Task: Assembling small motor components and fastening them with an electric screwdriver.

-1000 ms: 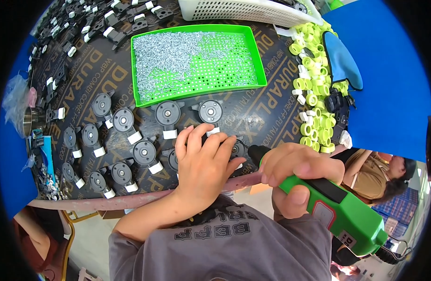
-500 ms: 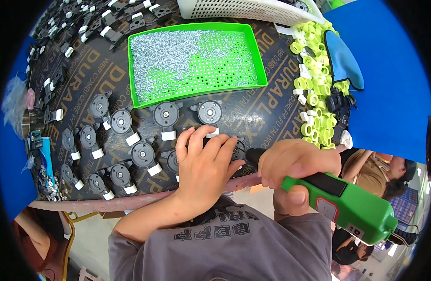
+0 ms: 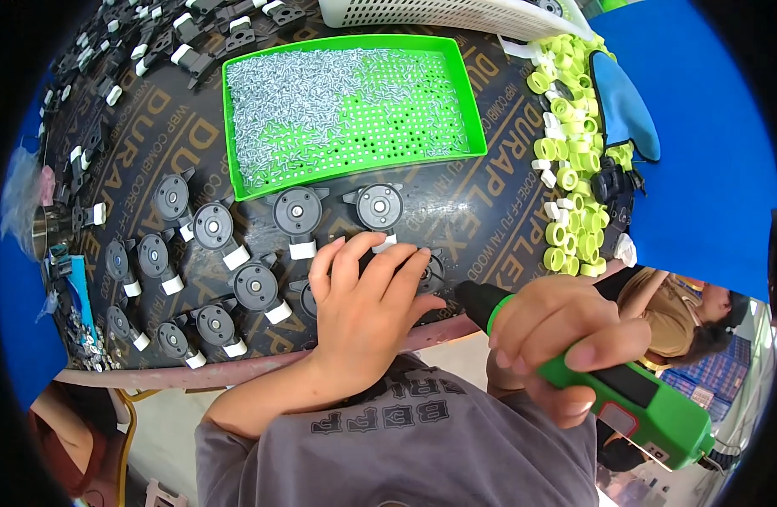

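Observation:
My left hand [image 3: 365, 308] rests palm down at the table's near edge, fingers curved and apart. Its thumb and index finger lie around a black round caster part [image 3: 432, 272], mostly hidden beneath them. Another such part [image 3: 302, 297] shows partly beside the palm. In my right hand [image 3: 566, 331] is a green electric screwdriver [image 3: 650, 414], its black nose pointing left toward the covered part but apart from it; the bit's tip is hard to make out. Beyond my fingers lie a caster part with a white end [image 3: 378, 206] and a similar one [image 3: 297, 211].
A green perforated tray [image 3: 363, 176] of small silvery screws stands ahead. More caster parts [image 3: 213, 225] lie in rows at left, black brackets [image 3: 190, 61] at far left. Yellow-green rings [image 3: 566, 177] line the right side near a blue pouch [image 3: 621, 106]. A white basket [image 3: 439, 19] stands behind.
My right hand has drawn the screwdriver back, rightward and toward me, away from the part by my left hand, and its grip has shifted. The left hand stays nearly in place.

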The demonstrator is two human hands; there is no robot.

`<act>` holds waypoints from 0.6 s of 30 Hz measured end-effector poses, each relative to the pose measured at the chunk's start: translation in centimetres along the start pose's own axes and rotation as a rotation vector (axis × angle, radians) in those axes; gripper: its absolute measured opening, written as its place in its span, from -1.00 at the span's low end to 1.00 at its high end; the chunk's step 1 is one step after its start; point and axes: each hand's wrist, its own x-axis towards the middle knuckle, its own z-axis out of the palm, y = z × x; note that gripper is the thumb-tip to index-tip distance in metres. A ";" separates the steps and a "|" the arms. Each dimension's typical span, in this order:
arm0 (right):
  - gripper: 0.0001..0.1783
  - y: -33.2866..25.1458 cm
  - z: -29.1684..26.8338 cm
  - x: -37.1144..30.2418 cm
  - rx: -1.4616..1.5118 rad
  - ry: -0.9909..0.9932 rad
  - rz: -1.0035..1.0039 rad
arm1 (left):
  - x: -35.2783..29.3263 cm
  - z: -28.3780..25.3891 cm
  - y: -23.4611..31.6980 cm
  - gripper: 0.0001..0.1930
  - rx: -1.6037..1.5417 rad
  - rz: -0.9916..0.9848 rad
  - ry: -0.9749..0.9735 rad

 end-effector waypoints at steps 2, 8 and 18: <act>-0.63 -0.1 0.1 -0.1 0.014 0.003 -0.013 | 0.1 -0.3 0.0 -0.54 -0.043 -0.009 0.048; -0.62 -1.5 0.5 0.2 0.010 0.042 0.021 | 0.0 -0.2 -0.4 -0.69 -0.062 0.058 0.089; -0.61 -1.8 1.0 -0.3 0.038 0.140 -0.052 | 0.0 -0.1 -0.5 -0.81 -0.086 0.073 0.138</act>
